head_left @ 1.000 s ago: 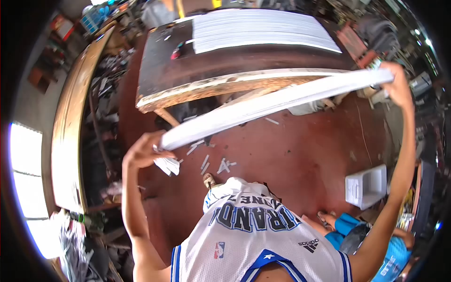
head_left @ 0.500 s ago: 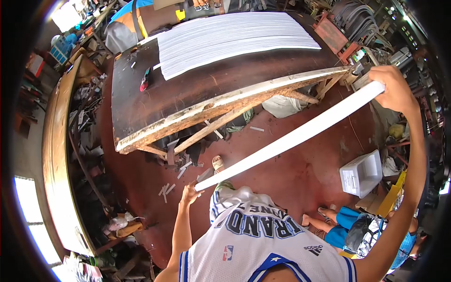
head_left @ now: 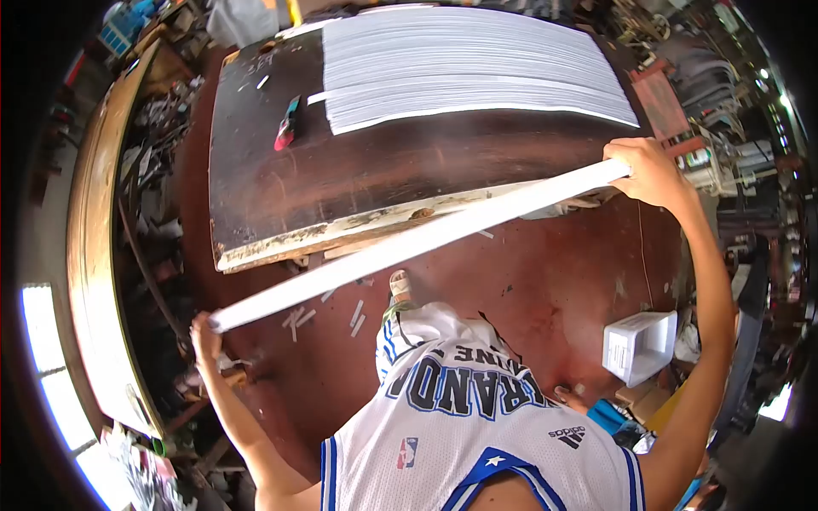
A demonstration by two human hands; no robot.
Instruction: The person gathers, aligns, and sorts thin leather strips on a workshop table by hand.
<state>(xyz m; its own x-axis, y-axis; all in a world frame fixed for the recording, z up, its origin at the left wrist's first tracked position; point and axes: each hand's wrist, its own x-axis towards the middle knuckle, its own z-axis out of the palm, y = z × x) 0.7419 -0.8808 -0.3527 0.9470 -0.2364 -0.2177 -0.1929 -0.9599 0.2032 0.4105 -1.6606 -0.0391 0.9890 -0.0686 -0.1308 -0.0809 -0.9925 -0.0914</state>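
A long white strip [head_left: 409, 249] stretches slantwise in front of me, one end in each hand. My left hand [head_left: 205, 336] is closed on its lower end, out over the floor at the left. At the higher end, my right hand [head_left: 649, 172] grips the strip near the table's right corner. Beyond it, many similar white strips [head_left: 477, 64] lie side by side on the dark table [head_left: 409, 153]. One strip among them sticks out at the left. A red and teal tool [head_left: 288, 125], perhaps a cutter, rests on the tabletop left of these strips.
White offcuts [head_left: 357, 319] are scattered on the red floor [head_left: 511, 298]. A white plastic bin [head_left: 639, 347] stands at the right, near a person partly hidden by my right arm. A long wooden panel [head_left: 102, 255] and clutter line the left side.
My left hand has swung outward to the left with its end of the strip. My right hand has shifted left in view, and the table appears closer.
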